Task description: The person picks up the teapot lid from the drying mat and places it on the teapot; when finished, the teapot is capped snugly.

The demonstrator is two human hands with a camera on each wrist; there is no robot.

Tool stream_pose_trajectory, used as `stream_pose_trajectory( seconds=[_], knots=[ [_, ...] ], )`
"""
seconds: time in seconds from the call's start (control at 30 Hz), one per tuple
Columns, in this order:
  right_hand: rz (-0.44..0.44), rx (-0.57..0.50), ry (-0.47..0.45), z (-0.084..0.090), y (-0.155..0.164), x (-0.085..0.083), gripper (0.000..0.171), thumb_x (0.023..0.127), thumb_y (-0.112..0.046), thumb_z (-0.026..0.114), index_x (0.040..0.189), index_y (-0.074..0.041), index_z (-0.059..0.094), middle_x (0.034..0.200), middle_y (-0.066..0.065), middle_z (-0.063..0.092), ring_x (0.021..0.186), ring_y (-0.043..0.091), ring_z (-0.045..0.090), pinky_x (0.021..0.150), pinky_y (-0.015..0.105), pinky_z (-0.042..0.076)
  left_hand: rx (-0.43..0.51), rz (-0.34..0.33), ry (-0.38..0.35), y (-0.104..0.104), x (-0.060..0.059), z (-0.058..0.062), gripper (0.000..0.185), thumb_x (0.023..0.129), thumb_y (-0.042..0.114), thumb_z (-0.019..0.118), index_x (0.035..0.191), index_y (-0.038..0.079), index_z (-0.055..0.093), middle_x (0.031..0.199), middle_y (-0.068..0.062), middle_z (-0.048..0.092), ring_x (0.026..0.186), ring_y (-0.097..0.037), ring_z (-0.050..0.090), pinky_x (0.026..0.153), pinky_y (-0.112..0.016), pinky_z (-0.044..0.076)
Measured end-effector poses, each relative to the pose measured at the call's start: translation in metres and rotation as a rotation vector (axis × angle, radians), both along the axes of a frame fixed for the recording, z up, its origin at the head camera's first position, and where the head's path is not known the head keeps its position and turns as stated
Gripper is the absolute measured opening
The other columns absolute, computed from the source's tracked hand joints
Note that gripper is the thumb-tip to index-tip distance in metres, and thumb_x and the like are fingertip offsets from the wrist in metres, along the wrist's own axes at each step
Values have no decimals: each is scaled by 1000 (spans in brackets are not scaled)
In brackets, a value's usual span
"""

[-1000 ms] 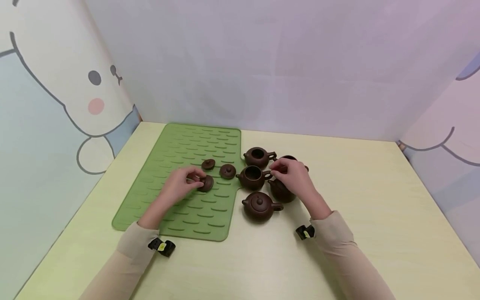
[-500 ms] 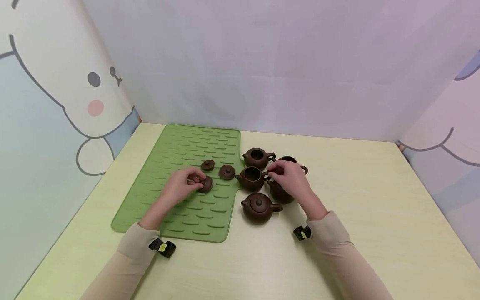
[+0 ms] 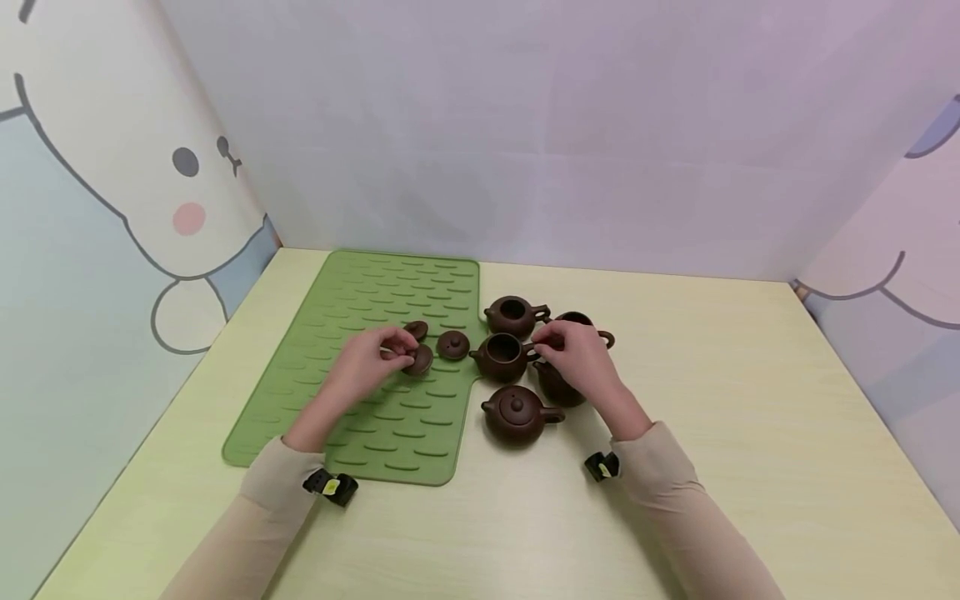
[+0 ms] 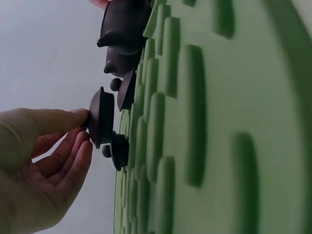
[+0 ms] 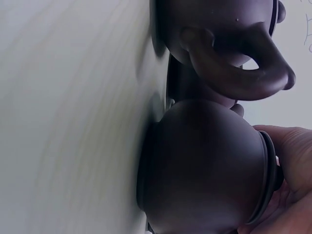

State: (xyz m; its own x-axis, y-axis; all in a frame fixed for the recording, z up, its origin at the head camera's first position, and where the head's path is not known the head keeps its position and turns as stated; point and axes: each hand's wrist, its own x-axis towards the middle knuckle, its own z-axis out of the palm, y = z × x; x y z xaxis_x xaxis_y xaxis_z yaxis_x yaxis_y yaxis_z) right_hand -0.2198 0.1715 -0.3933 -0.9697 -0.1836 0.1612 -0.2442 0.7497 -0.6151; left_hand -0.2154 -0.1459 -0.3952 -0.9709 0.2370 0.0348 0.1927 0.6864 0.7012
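Observation:
My left hand (image 3: 367,362) pinches the knob of a dark brown teapot lid (image 4: 102,117) between thumb and fingers. In the left wrist view this lid is held just off the green mat (image 3: 375,417). Two other lids lie on the mat: one (image 3: 453,345) to its right, another (image 3: 417,329) just behind it. My right hand (image 3: 581,358) pinches the handle of a small open teapot (image 3: 501,358) at the mat's right edge. Beneath that hand stands a lidded teapot (image 5: 204,161), largely covered from above; in the right wrist view the fingertips are hidden behind it.
Closer to me is a lidded teapot (image 3: 516,415). Behind the gripped one stands an open teapot (image 3: 512,316), and to its right another open teapot (image 3: 576,318) is partly covered by my right hand. All stand close together on the pale wooden table (image 3: 720,400).
My left hand has shifted slightly away from me and right, lifting its lid, which now partly covers the lid behind. My right hand moved slightly left to the teapot handle.

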Motion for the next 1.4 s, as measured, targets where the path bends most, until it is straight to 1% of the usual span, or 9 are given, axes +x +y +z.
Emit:
stream_pose_trajectory(
  seconds=[0.1,0.3,0.4,0.77,0.93,1.07,1.2,1.3,1.4],
  knots=[
    [-5,3,11,0,0,1,9,85,-15,69,94,-12,73,94,3,70,84,18,65,75,36,53,10,-19,16,6,-1,5,14,86,12,68,100,13,65,97,-4,66,91,-18,62,79,-32,55],
    [-8,6,20,-1,-1,2,10,86,-15,69,94,-13,72,95,3,70,84,17,65,75,36,53,45,-51,23,21,-4,14,16,86,11,69,102,11,67,97,-4,67,89,-17,63,77,-31,55],
    [-9,6,20,-1,-1,2,10,86,-16,69,95,-13,72,96,3,70,85,18,65,75,36,53,55,-76,44,29,-7,16,17,85,11,69,102,10,67,97,-5,68,88,-17,64,76,-29,55],
    [-15,7,19,0,-1,3,10,86,-15,69,94,-13,73,97,3,70,85,18,65,76,37,53,108,-136,89,60,-15,24,15,84,10,70,98,8,68,94,-5,68,87,-16,64,76,-24,55],
    [-14,7,27,0,-2,3,9,86,-15,69,94,-13,72,95,3,70,84,18,65,75,37,53,131,-154,90,74,-17,27,14,85,10,70,99,9,67,95,-4,68,87,-15,63,76,-23,55],
    [-18,9,34,-1,-2,2,9,86,-15,69,94,-13,72,94,3,70,83,17,65,74,36,53,152,-172,87,85,-19,28,14,84,9,70,98,9,67,95,-3,67,87,-14,63,76,-22,54],
    [-14,12,42,-2,-3,1,9,86,-15,69,93,-13,72,93,2,70,83,17,65,74,36,53,145,-203,112,95,-21,26,14,84,8,71,97,9,68,93,-3,67,86,-13,62,75,-22,54],
    [-7,12,47,-2,-3,1,9,86,-15,69,93,-12,73,93,3,71,82,17,65,73,36,53,118,-217,125,102,-23,23,13,83,9,71,96,9,68,92,-2,67,84,-12,62,74,-21,53],
    [-12,17,53,-3,-2,2,8,85,-15,70,93,-12,73,92,3,71,81,17,65,72,36,54,85,-231,116,108,-25,19,13,84,10,71,97,10,68,92,-2,67,84,-11,62,73,-20,53]
  ],
)
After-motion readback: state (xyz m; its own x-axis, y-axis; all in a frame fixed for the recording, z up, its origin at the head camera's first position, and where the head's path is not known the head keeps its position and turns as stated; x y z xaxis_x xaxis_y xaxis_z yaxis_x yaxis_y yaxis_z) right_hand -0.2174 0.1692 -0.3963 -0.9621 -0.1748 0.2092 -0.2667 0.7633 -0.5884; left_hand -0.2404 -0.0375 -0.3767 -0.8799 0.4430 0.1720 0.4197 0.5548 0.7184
